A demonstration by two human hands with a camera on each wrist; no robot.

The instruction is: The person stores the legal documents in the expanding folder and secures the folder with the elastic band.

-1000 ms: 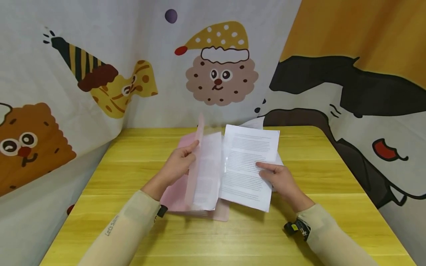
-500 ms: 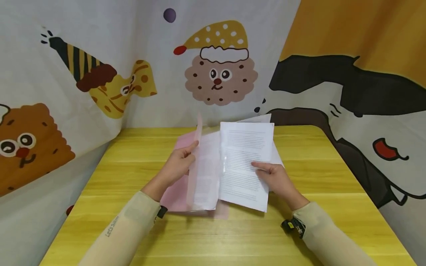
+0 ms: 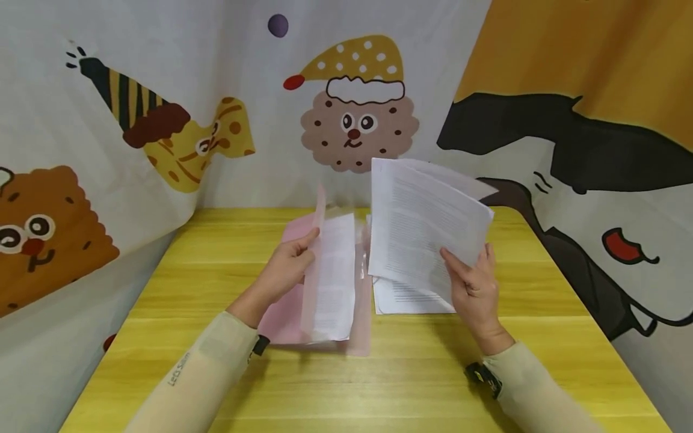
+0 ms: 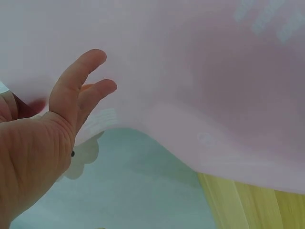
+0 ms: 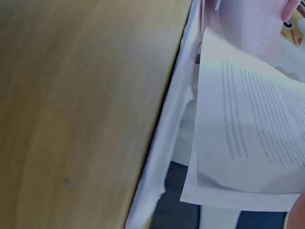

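A pink folder (image 3: 283, 319) stands partly open at the middle of the table, with printed pages (image 3: 335, 282) inside. My left hand (image 3: 284, 264) pinches its raised translucent cover; in the left wrist view the pink cover (image 4: 157, 62) spreads broadly beyond the thumb and a finger. To the right, my right hand (image 3: 476, 294) grips a few printed sheets (image 3: 422, 222) by their right side, lifted and tilted. Another printed sheet (image 3: 406, 302) shows under them. In the right wrist view the held sheets (image 5: 248, 143) bend slightly, and only a fingertip shows.
The yellow wood-grain table (image 3: 325, 397) extends around the folder and papers. Behind it hangs a white cloth (image 3: 243, 180) with cartoon prints, close to the table's back edge.
My right hand has raised the printed sheets up and to the right, away from the folder, uncovering a sheet beneath. The left hand stays nearly still at the folder cover.
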